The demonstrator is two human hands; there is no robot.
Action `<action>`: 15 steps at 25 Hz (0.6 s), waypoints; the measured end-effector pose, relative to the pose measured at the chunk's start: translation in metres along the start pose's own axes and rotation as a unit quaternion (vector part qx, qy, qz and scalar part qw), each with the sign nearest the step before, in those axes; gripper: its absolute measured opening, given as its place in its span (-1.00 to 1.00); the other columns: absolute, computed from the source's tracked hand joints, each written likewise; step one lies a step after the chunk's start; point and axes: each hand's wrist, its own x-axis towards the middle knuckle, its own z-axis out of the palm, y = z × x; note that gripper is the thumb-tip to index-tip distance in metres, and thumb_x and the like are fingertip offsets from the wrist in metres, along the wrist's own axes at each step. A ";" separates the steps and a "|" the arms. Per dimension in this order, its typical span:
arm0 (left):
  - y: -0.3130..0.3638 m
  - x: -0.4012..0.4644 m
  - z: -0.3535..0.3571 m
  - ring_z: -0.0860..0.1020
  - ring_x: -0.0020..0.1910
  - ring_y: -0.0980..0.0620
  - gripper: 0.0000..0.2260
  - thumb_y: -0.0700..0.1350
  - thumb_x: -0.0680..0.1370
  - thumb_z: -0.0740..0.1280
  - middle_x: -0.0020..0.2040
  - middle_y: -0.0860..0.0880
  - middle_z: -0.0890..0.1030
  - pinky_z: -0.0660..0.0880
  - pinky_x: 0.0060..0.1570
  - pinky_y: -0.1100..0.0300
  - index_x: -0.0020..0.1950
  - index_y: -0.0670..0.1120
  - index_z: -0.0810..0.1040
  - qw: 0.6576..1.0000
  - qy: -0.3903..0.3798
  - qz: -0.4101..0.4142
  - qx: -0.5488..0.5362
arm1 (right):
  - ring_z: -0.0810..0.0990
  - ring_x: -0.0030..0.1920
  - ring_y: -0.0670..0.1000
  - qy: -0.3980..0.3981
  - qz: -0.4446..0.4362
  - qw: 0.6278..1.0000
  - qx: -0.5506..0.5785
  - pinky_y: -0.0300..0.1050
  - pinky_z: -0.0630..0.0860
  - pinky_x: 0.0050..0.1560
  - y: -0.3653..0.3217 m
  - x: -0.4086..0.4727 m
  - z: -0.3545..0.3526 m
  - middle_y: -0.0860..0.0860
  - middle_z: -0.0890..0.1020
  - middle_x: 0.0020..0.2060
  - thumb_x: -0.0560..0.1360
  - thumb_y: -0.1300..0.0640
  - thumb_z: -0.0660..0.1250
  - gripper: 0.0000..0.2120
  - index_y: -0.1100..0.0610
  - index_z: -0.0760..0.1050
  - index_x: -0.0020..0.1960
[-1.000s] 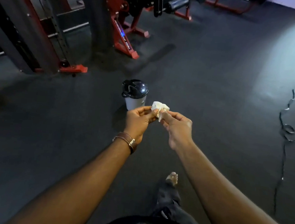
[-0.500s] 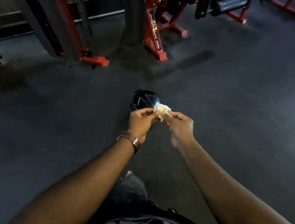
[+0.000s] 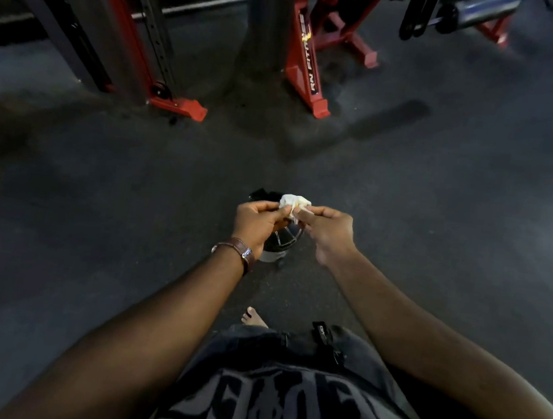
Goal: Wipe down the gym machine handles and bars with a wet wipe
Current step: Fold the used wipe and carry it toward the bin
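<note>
A crumpled white wet wipe [image 3: 294,202] is held out in front of me, pinched between both hands. My left hand [image 3: 255,222], with a brown watch strap on the wrist, grips its left side. My right hand [image 3: 326,232] pinches its right side. Directly below the hands a container with a black domed lid [image 3: 280,240] stands on the floor, mostly hidden by them. A red gym machine [image 3: 309,47] with a grey roller pad [image 3: 477,8] stands at the top of the view.
A grey and red rack upright [image 3: 143,32] with a red foot [image 3: 183,107] stands at the upper left, and a grey pillar [image 3: 264,29] beside it. Dark rubber floor [image 3: 440,210] spreads all around. My bare foot [image 3: 254,317] shows below the arms.
The view has moved forward toward the machines, so the lidded container now lies under my hands. Both hands keep pinching the wipe.
</note>
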 end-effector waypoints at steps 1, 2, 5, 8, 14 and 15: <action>0.004 0.015 0.003 0.66 -0.15 -0.04 -0.82 -0.33 0.48 0.47 -0.11 -0.17 0.69 0.65 -0.01 0.12 0.07 -0.32 0.64 1.000 0.004 -0.004 -0.003 | 0.69 -0.16 0.11 0.001 0.009 1.000 -0.004 -0.03 0.66 -0.04 -0.005 0.014 0.005 0.23 0.69 -0.16 0.38 0.37 0.53 -0.88 0.26 0.60 -0.20; 0.007 0.027 0.005 0.67 -0.16 -0.03 -0.82 -0.33 0.48 0.47 -0.10 -0.18 0.69 0.65 -0.02 0.13 0.07 -0.33 0.64 1.000 0.007 -0.010 -0.002 | 0.69 -0.16 0.11 0.004 0.019 1.000 -0.007 -0.06 0.65 -0.06 -0.008 0.027 0.010 0.22 0.69 -0.17 0.37 0.37 0.53 -0.88 0.26 0.60 -0.21; 0.011 0.054 0.013 0.67 -0.12 -0.03 -0.80 -0.33 0.49 0.47 -0.06 -0.20 0.69 0.65 0.00 0.12 0.09 -0.34 0.64 0.999 0.009 -0.031 -0.001 | 0.69 -0.16 0.09 0.011 0.047 0.999 -0.022 -0.02 0.65 -0.02 -0.012 0.060 0.018 0.17 0.71 -0.20 0.35 0.33 0.57 -0.87 0.25 0.63 -0.19; 0.015 0.074 0.017 0.67 -0.13 -0.02 -0.80 -0.33 0.49 0.47 -0.09 -0.18 0.69 0.65 0.00 0.14 0.09 -0.34 0.63 0.999 0.015 -0.037 -0.004 | 0.67 -0.16 0.09 0.010 0.068 0.997 -0.028 0.02 0.63 0.04 -0.016 0.078 0.024 0.16 0.71 -0.23 0.35 0.32 0.57 -0.87 0.25 0.62 -0.18; 0.031 0.101 0.029 0.67 -0.17 0.02 -0.82 -0.34 0.49 0.46 -0.15 -0.11 0.68 0.65 -0.09 0.20 0.08 -0.34 0.63 0.998 0.035 -0.048 -0.008 | 0.67 -0.23 0.06 -0.006 0.082 0.996 -0.023 -0.11 0.67 -0.15 -0.034 0.113 0.036 0.13 0.69 -0.29 0.36 0.35 0.56 -0.86 0.25 0.59 -0.20; 0.035 0.106 0.032 0.67 -0.19 0.03 -0.82 -0.34 0.50 0.45 -0.16 -0.11 0.68 0.65 -0.13 0.21 0.08 -0.34 0.63 0.998 0.039 -0.051 -0.009 | 0.67 -0.26 0.03 -0.007 0.083 0.996 -0.025 -0.15 0.65 -0.22 -0.036 0.120 0.038 0.13 0.69 -0.30 0.35 0.35 0.56 -0.85 0.26 0.60 -0.20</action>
